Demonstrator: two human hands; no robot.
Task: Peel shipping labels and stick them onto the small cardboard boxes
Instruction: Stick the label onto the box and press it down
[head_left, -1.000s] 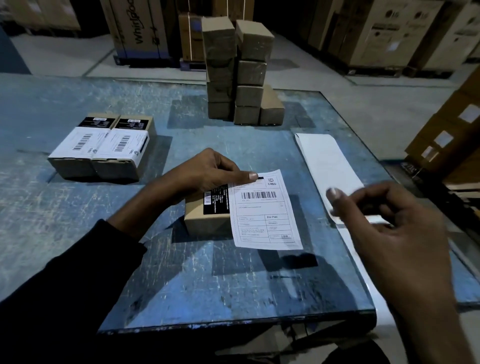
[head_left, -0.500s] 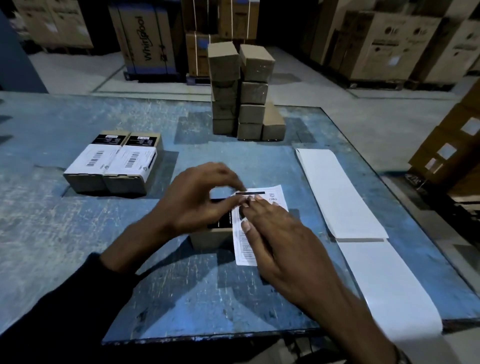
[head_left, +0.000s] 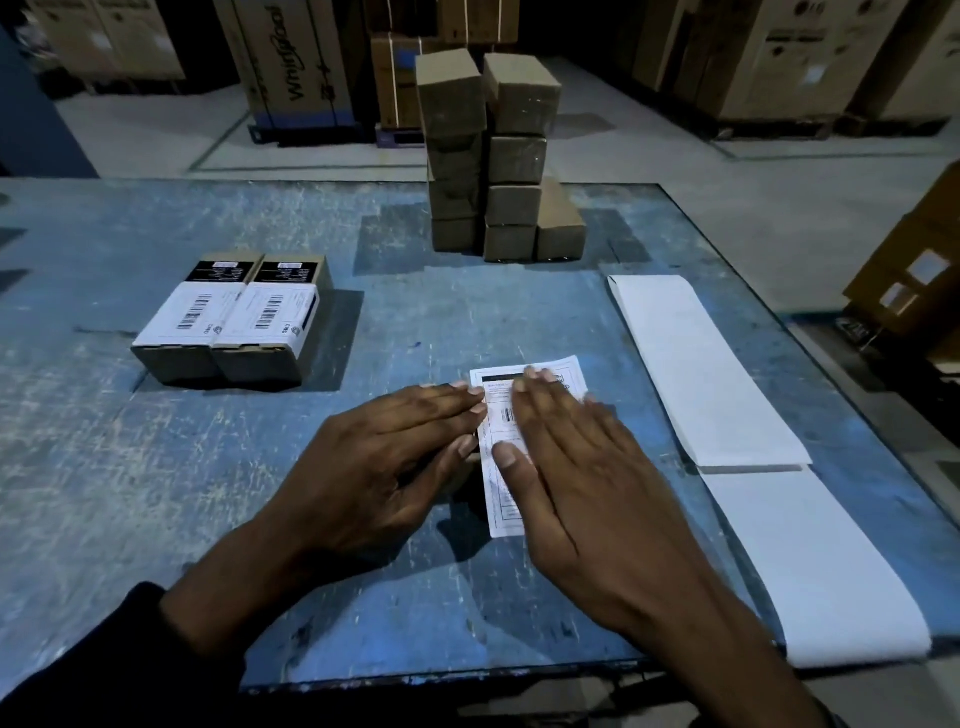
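A white shipping label lies over a small cardboard box that my hands almost wholly hide, at the middle of the blue table. My left hand lies flat on the box's left part, fingertips at the label's left edge. My right hand presses flat on the label, fingers spread toward its top. Two labelled boxes sit side by side at the left. A stack of plain small boxes stands at the back. A fan-fold strip of labels runs along the right.
The label strip's free end hangs over the table's near right edge. Large appliance cartons stand on the floor behind the table, and more cartons stand at the right.
My right hand came in from the right and now lies flat on the label. My left hand went from a fingertip hold to lying flat on the box.
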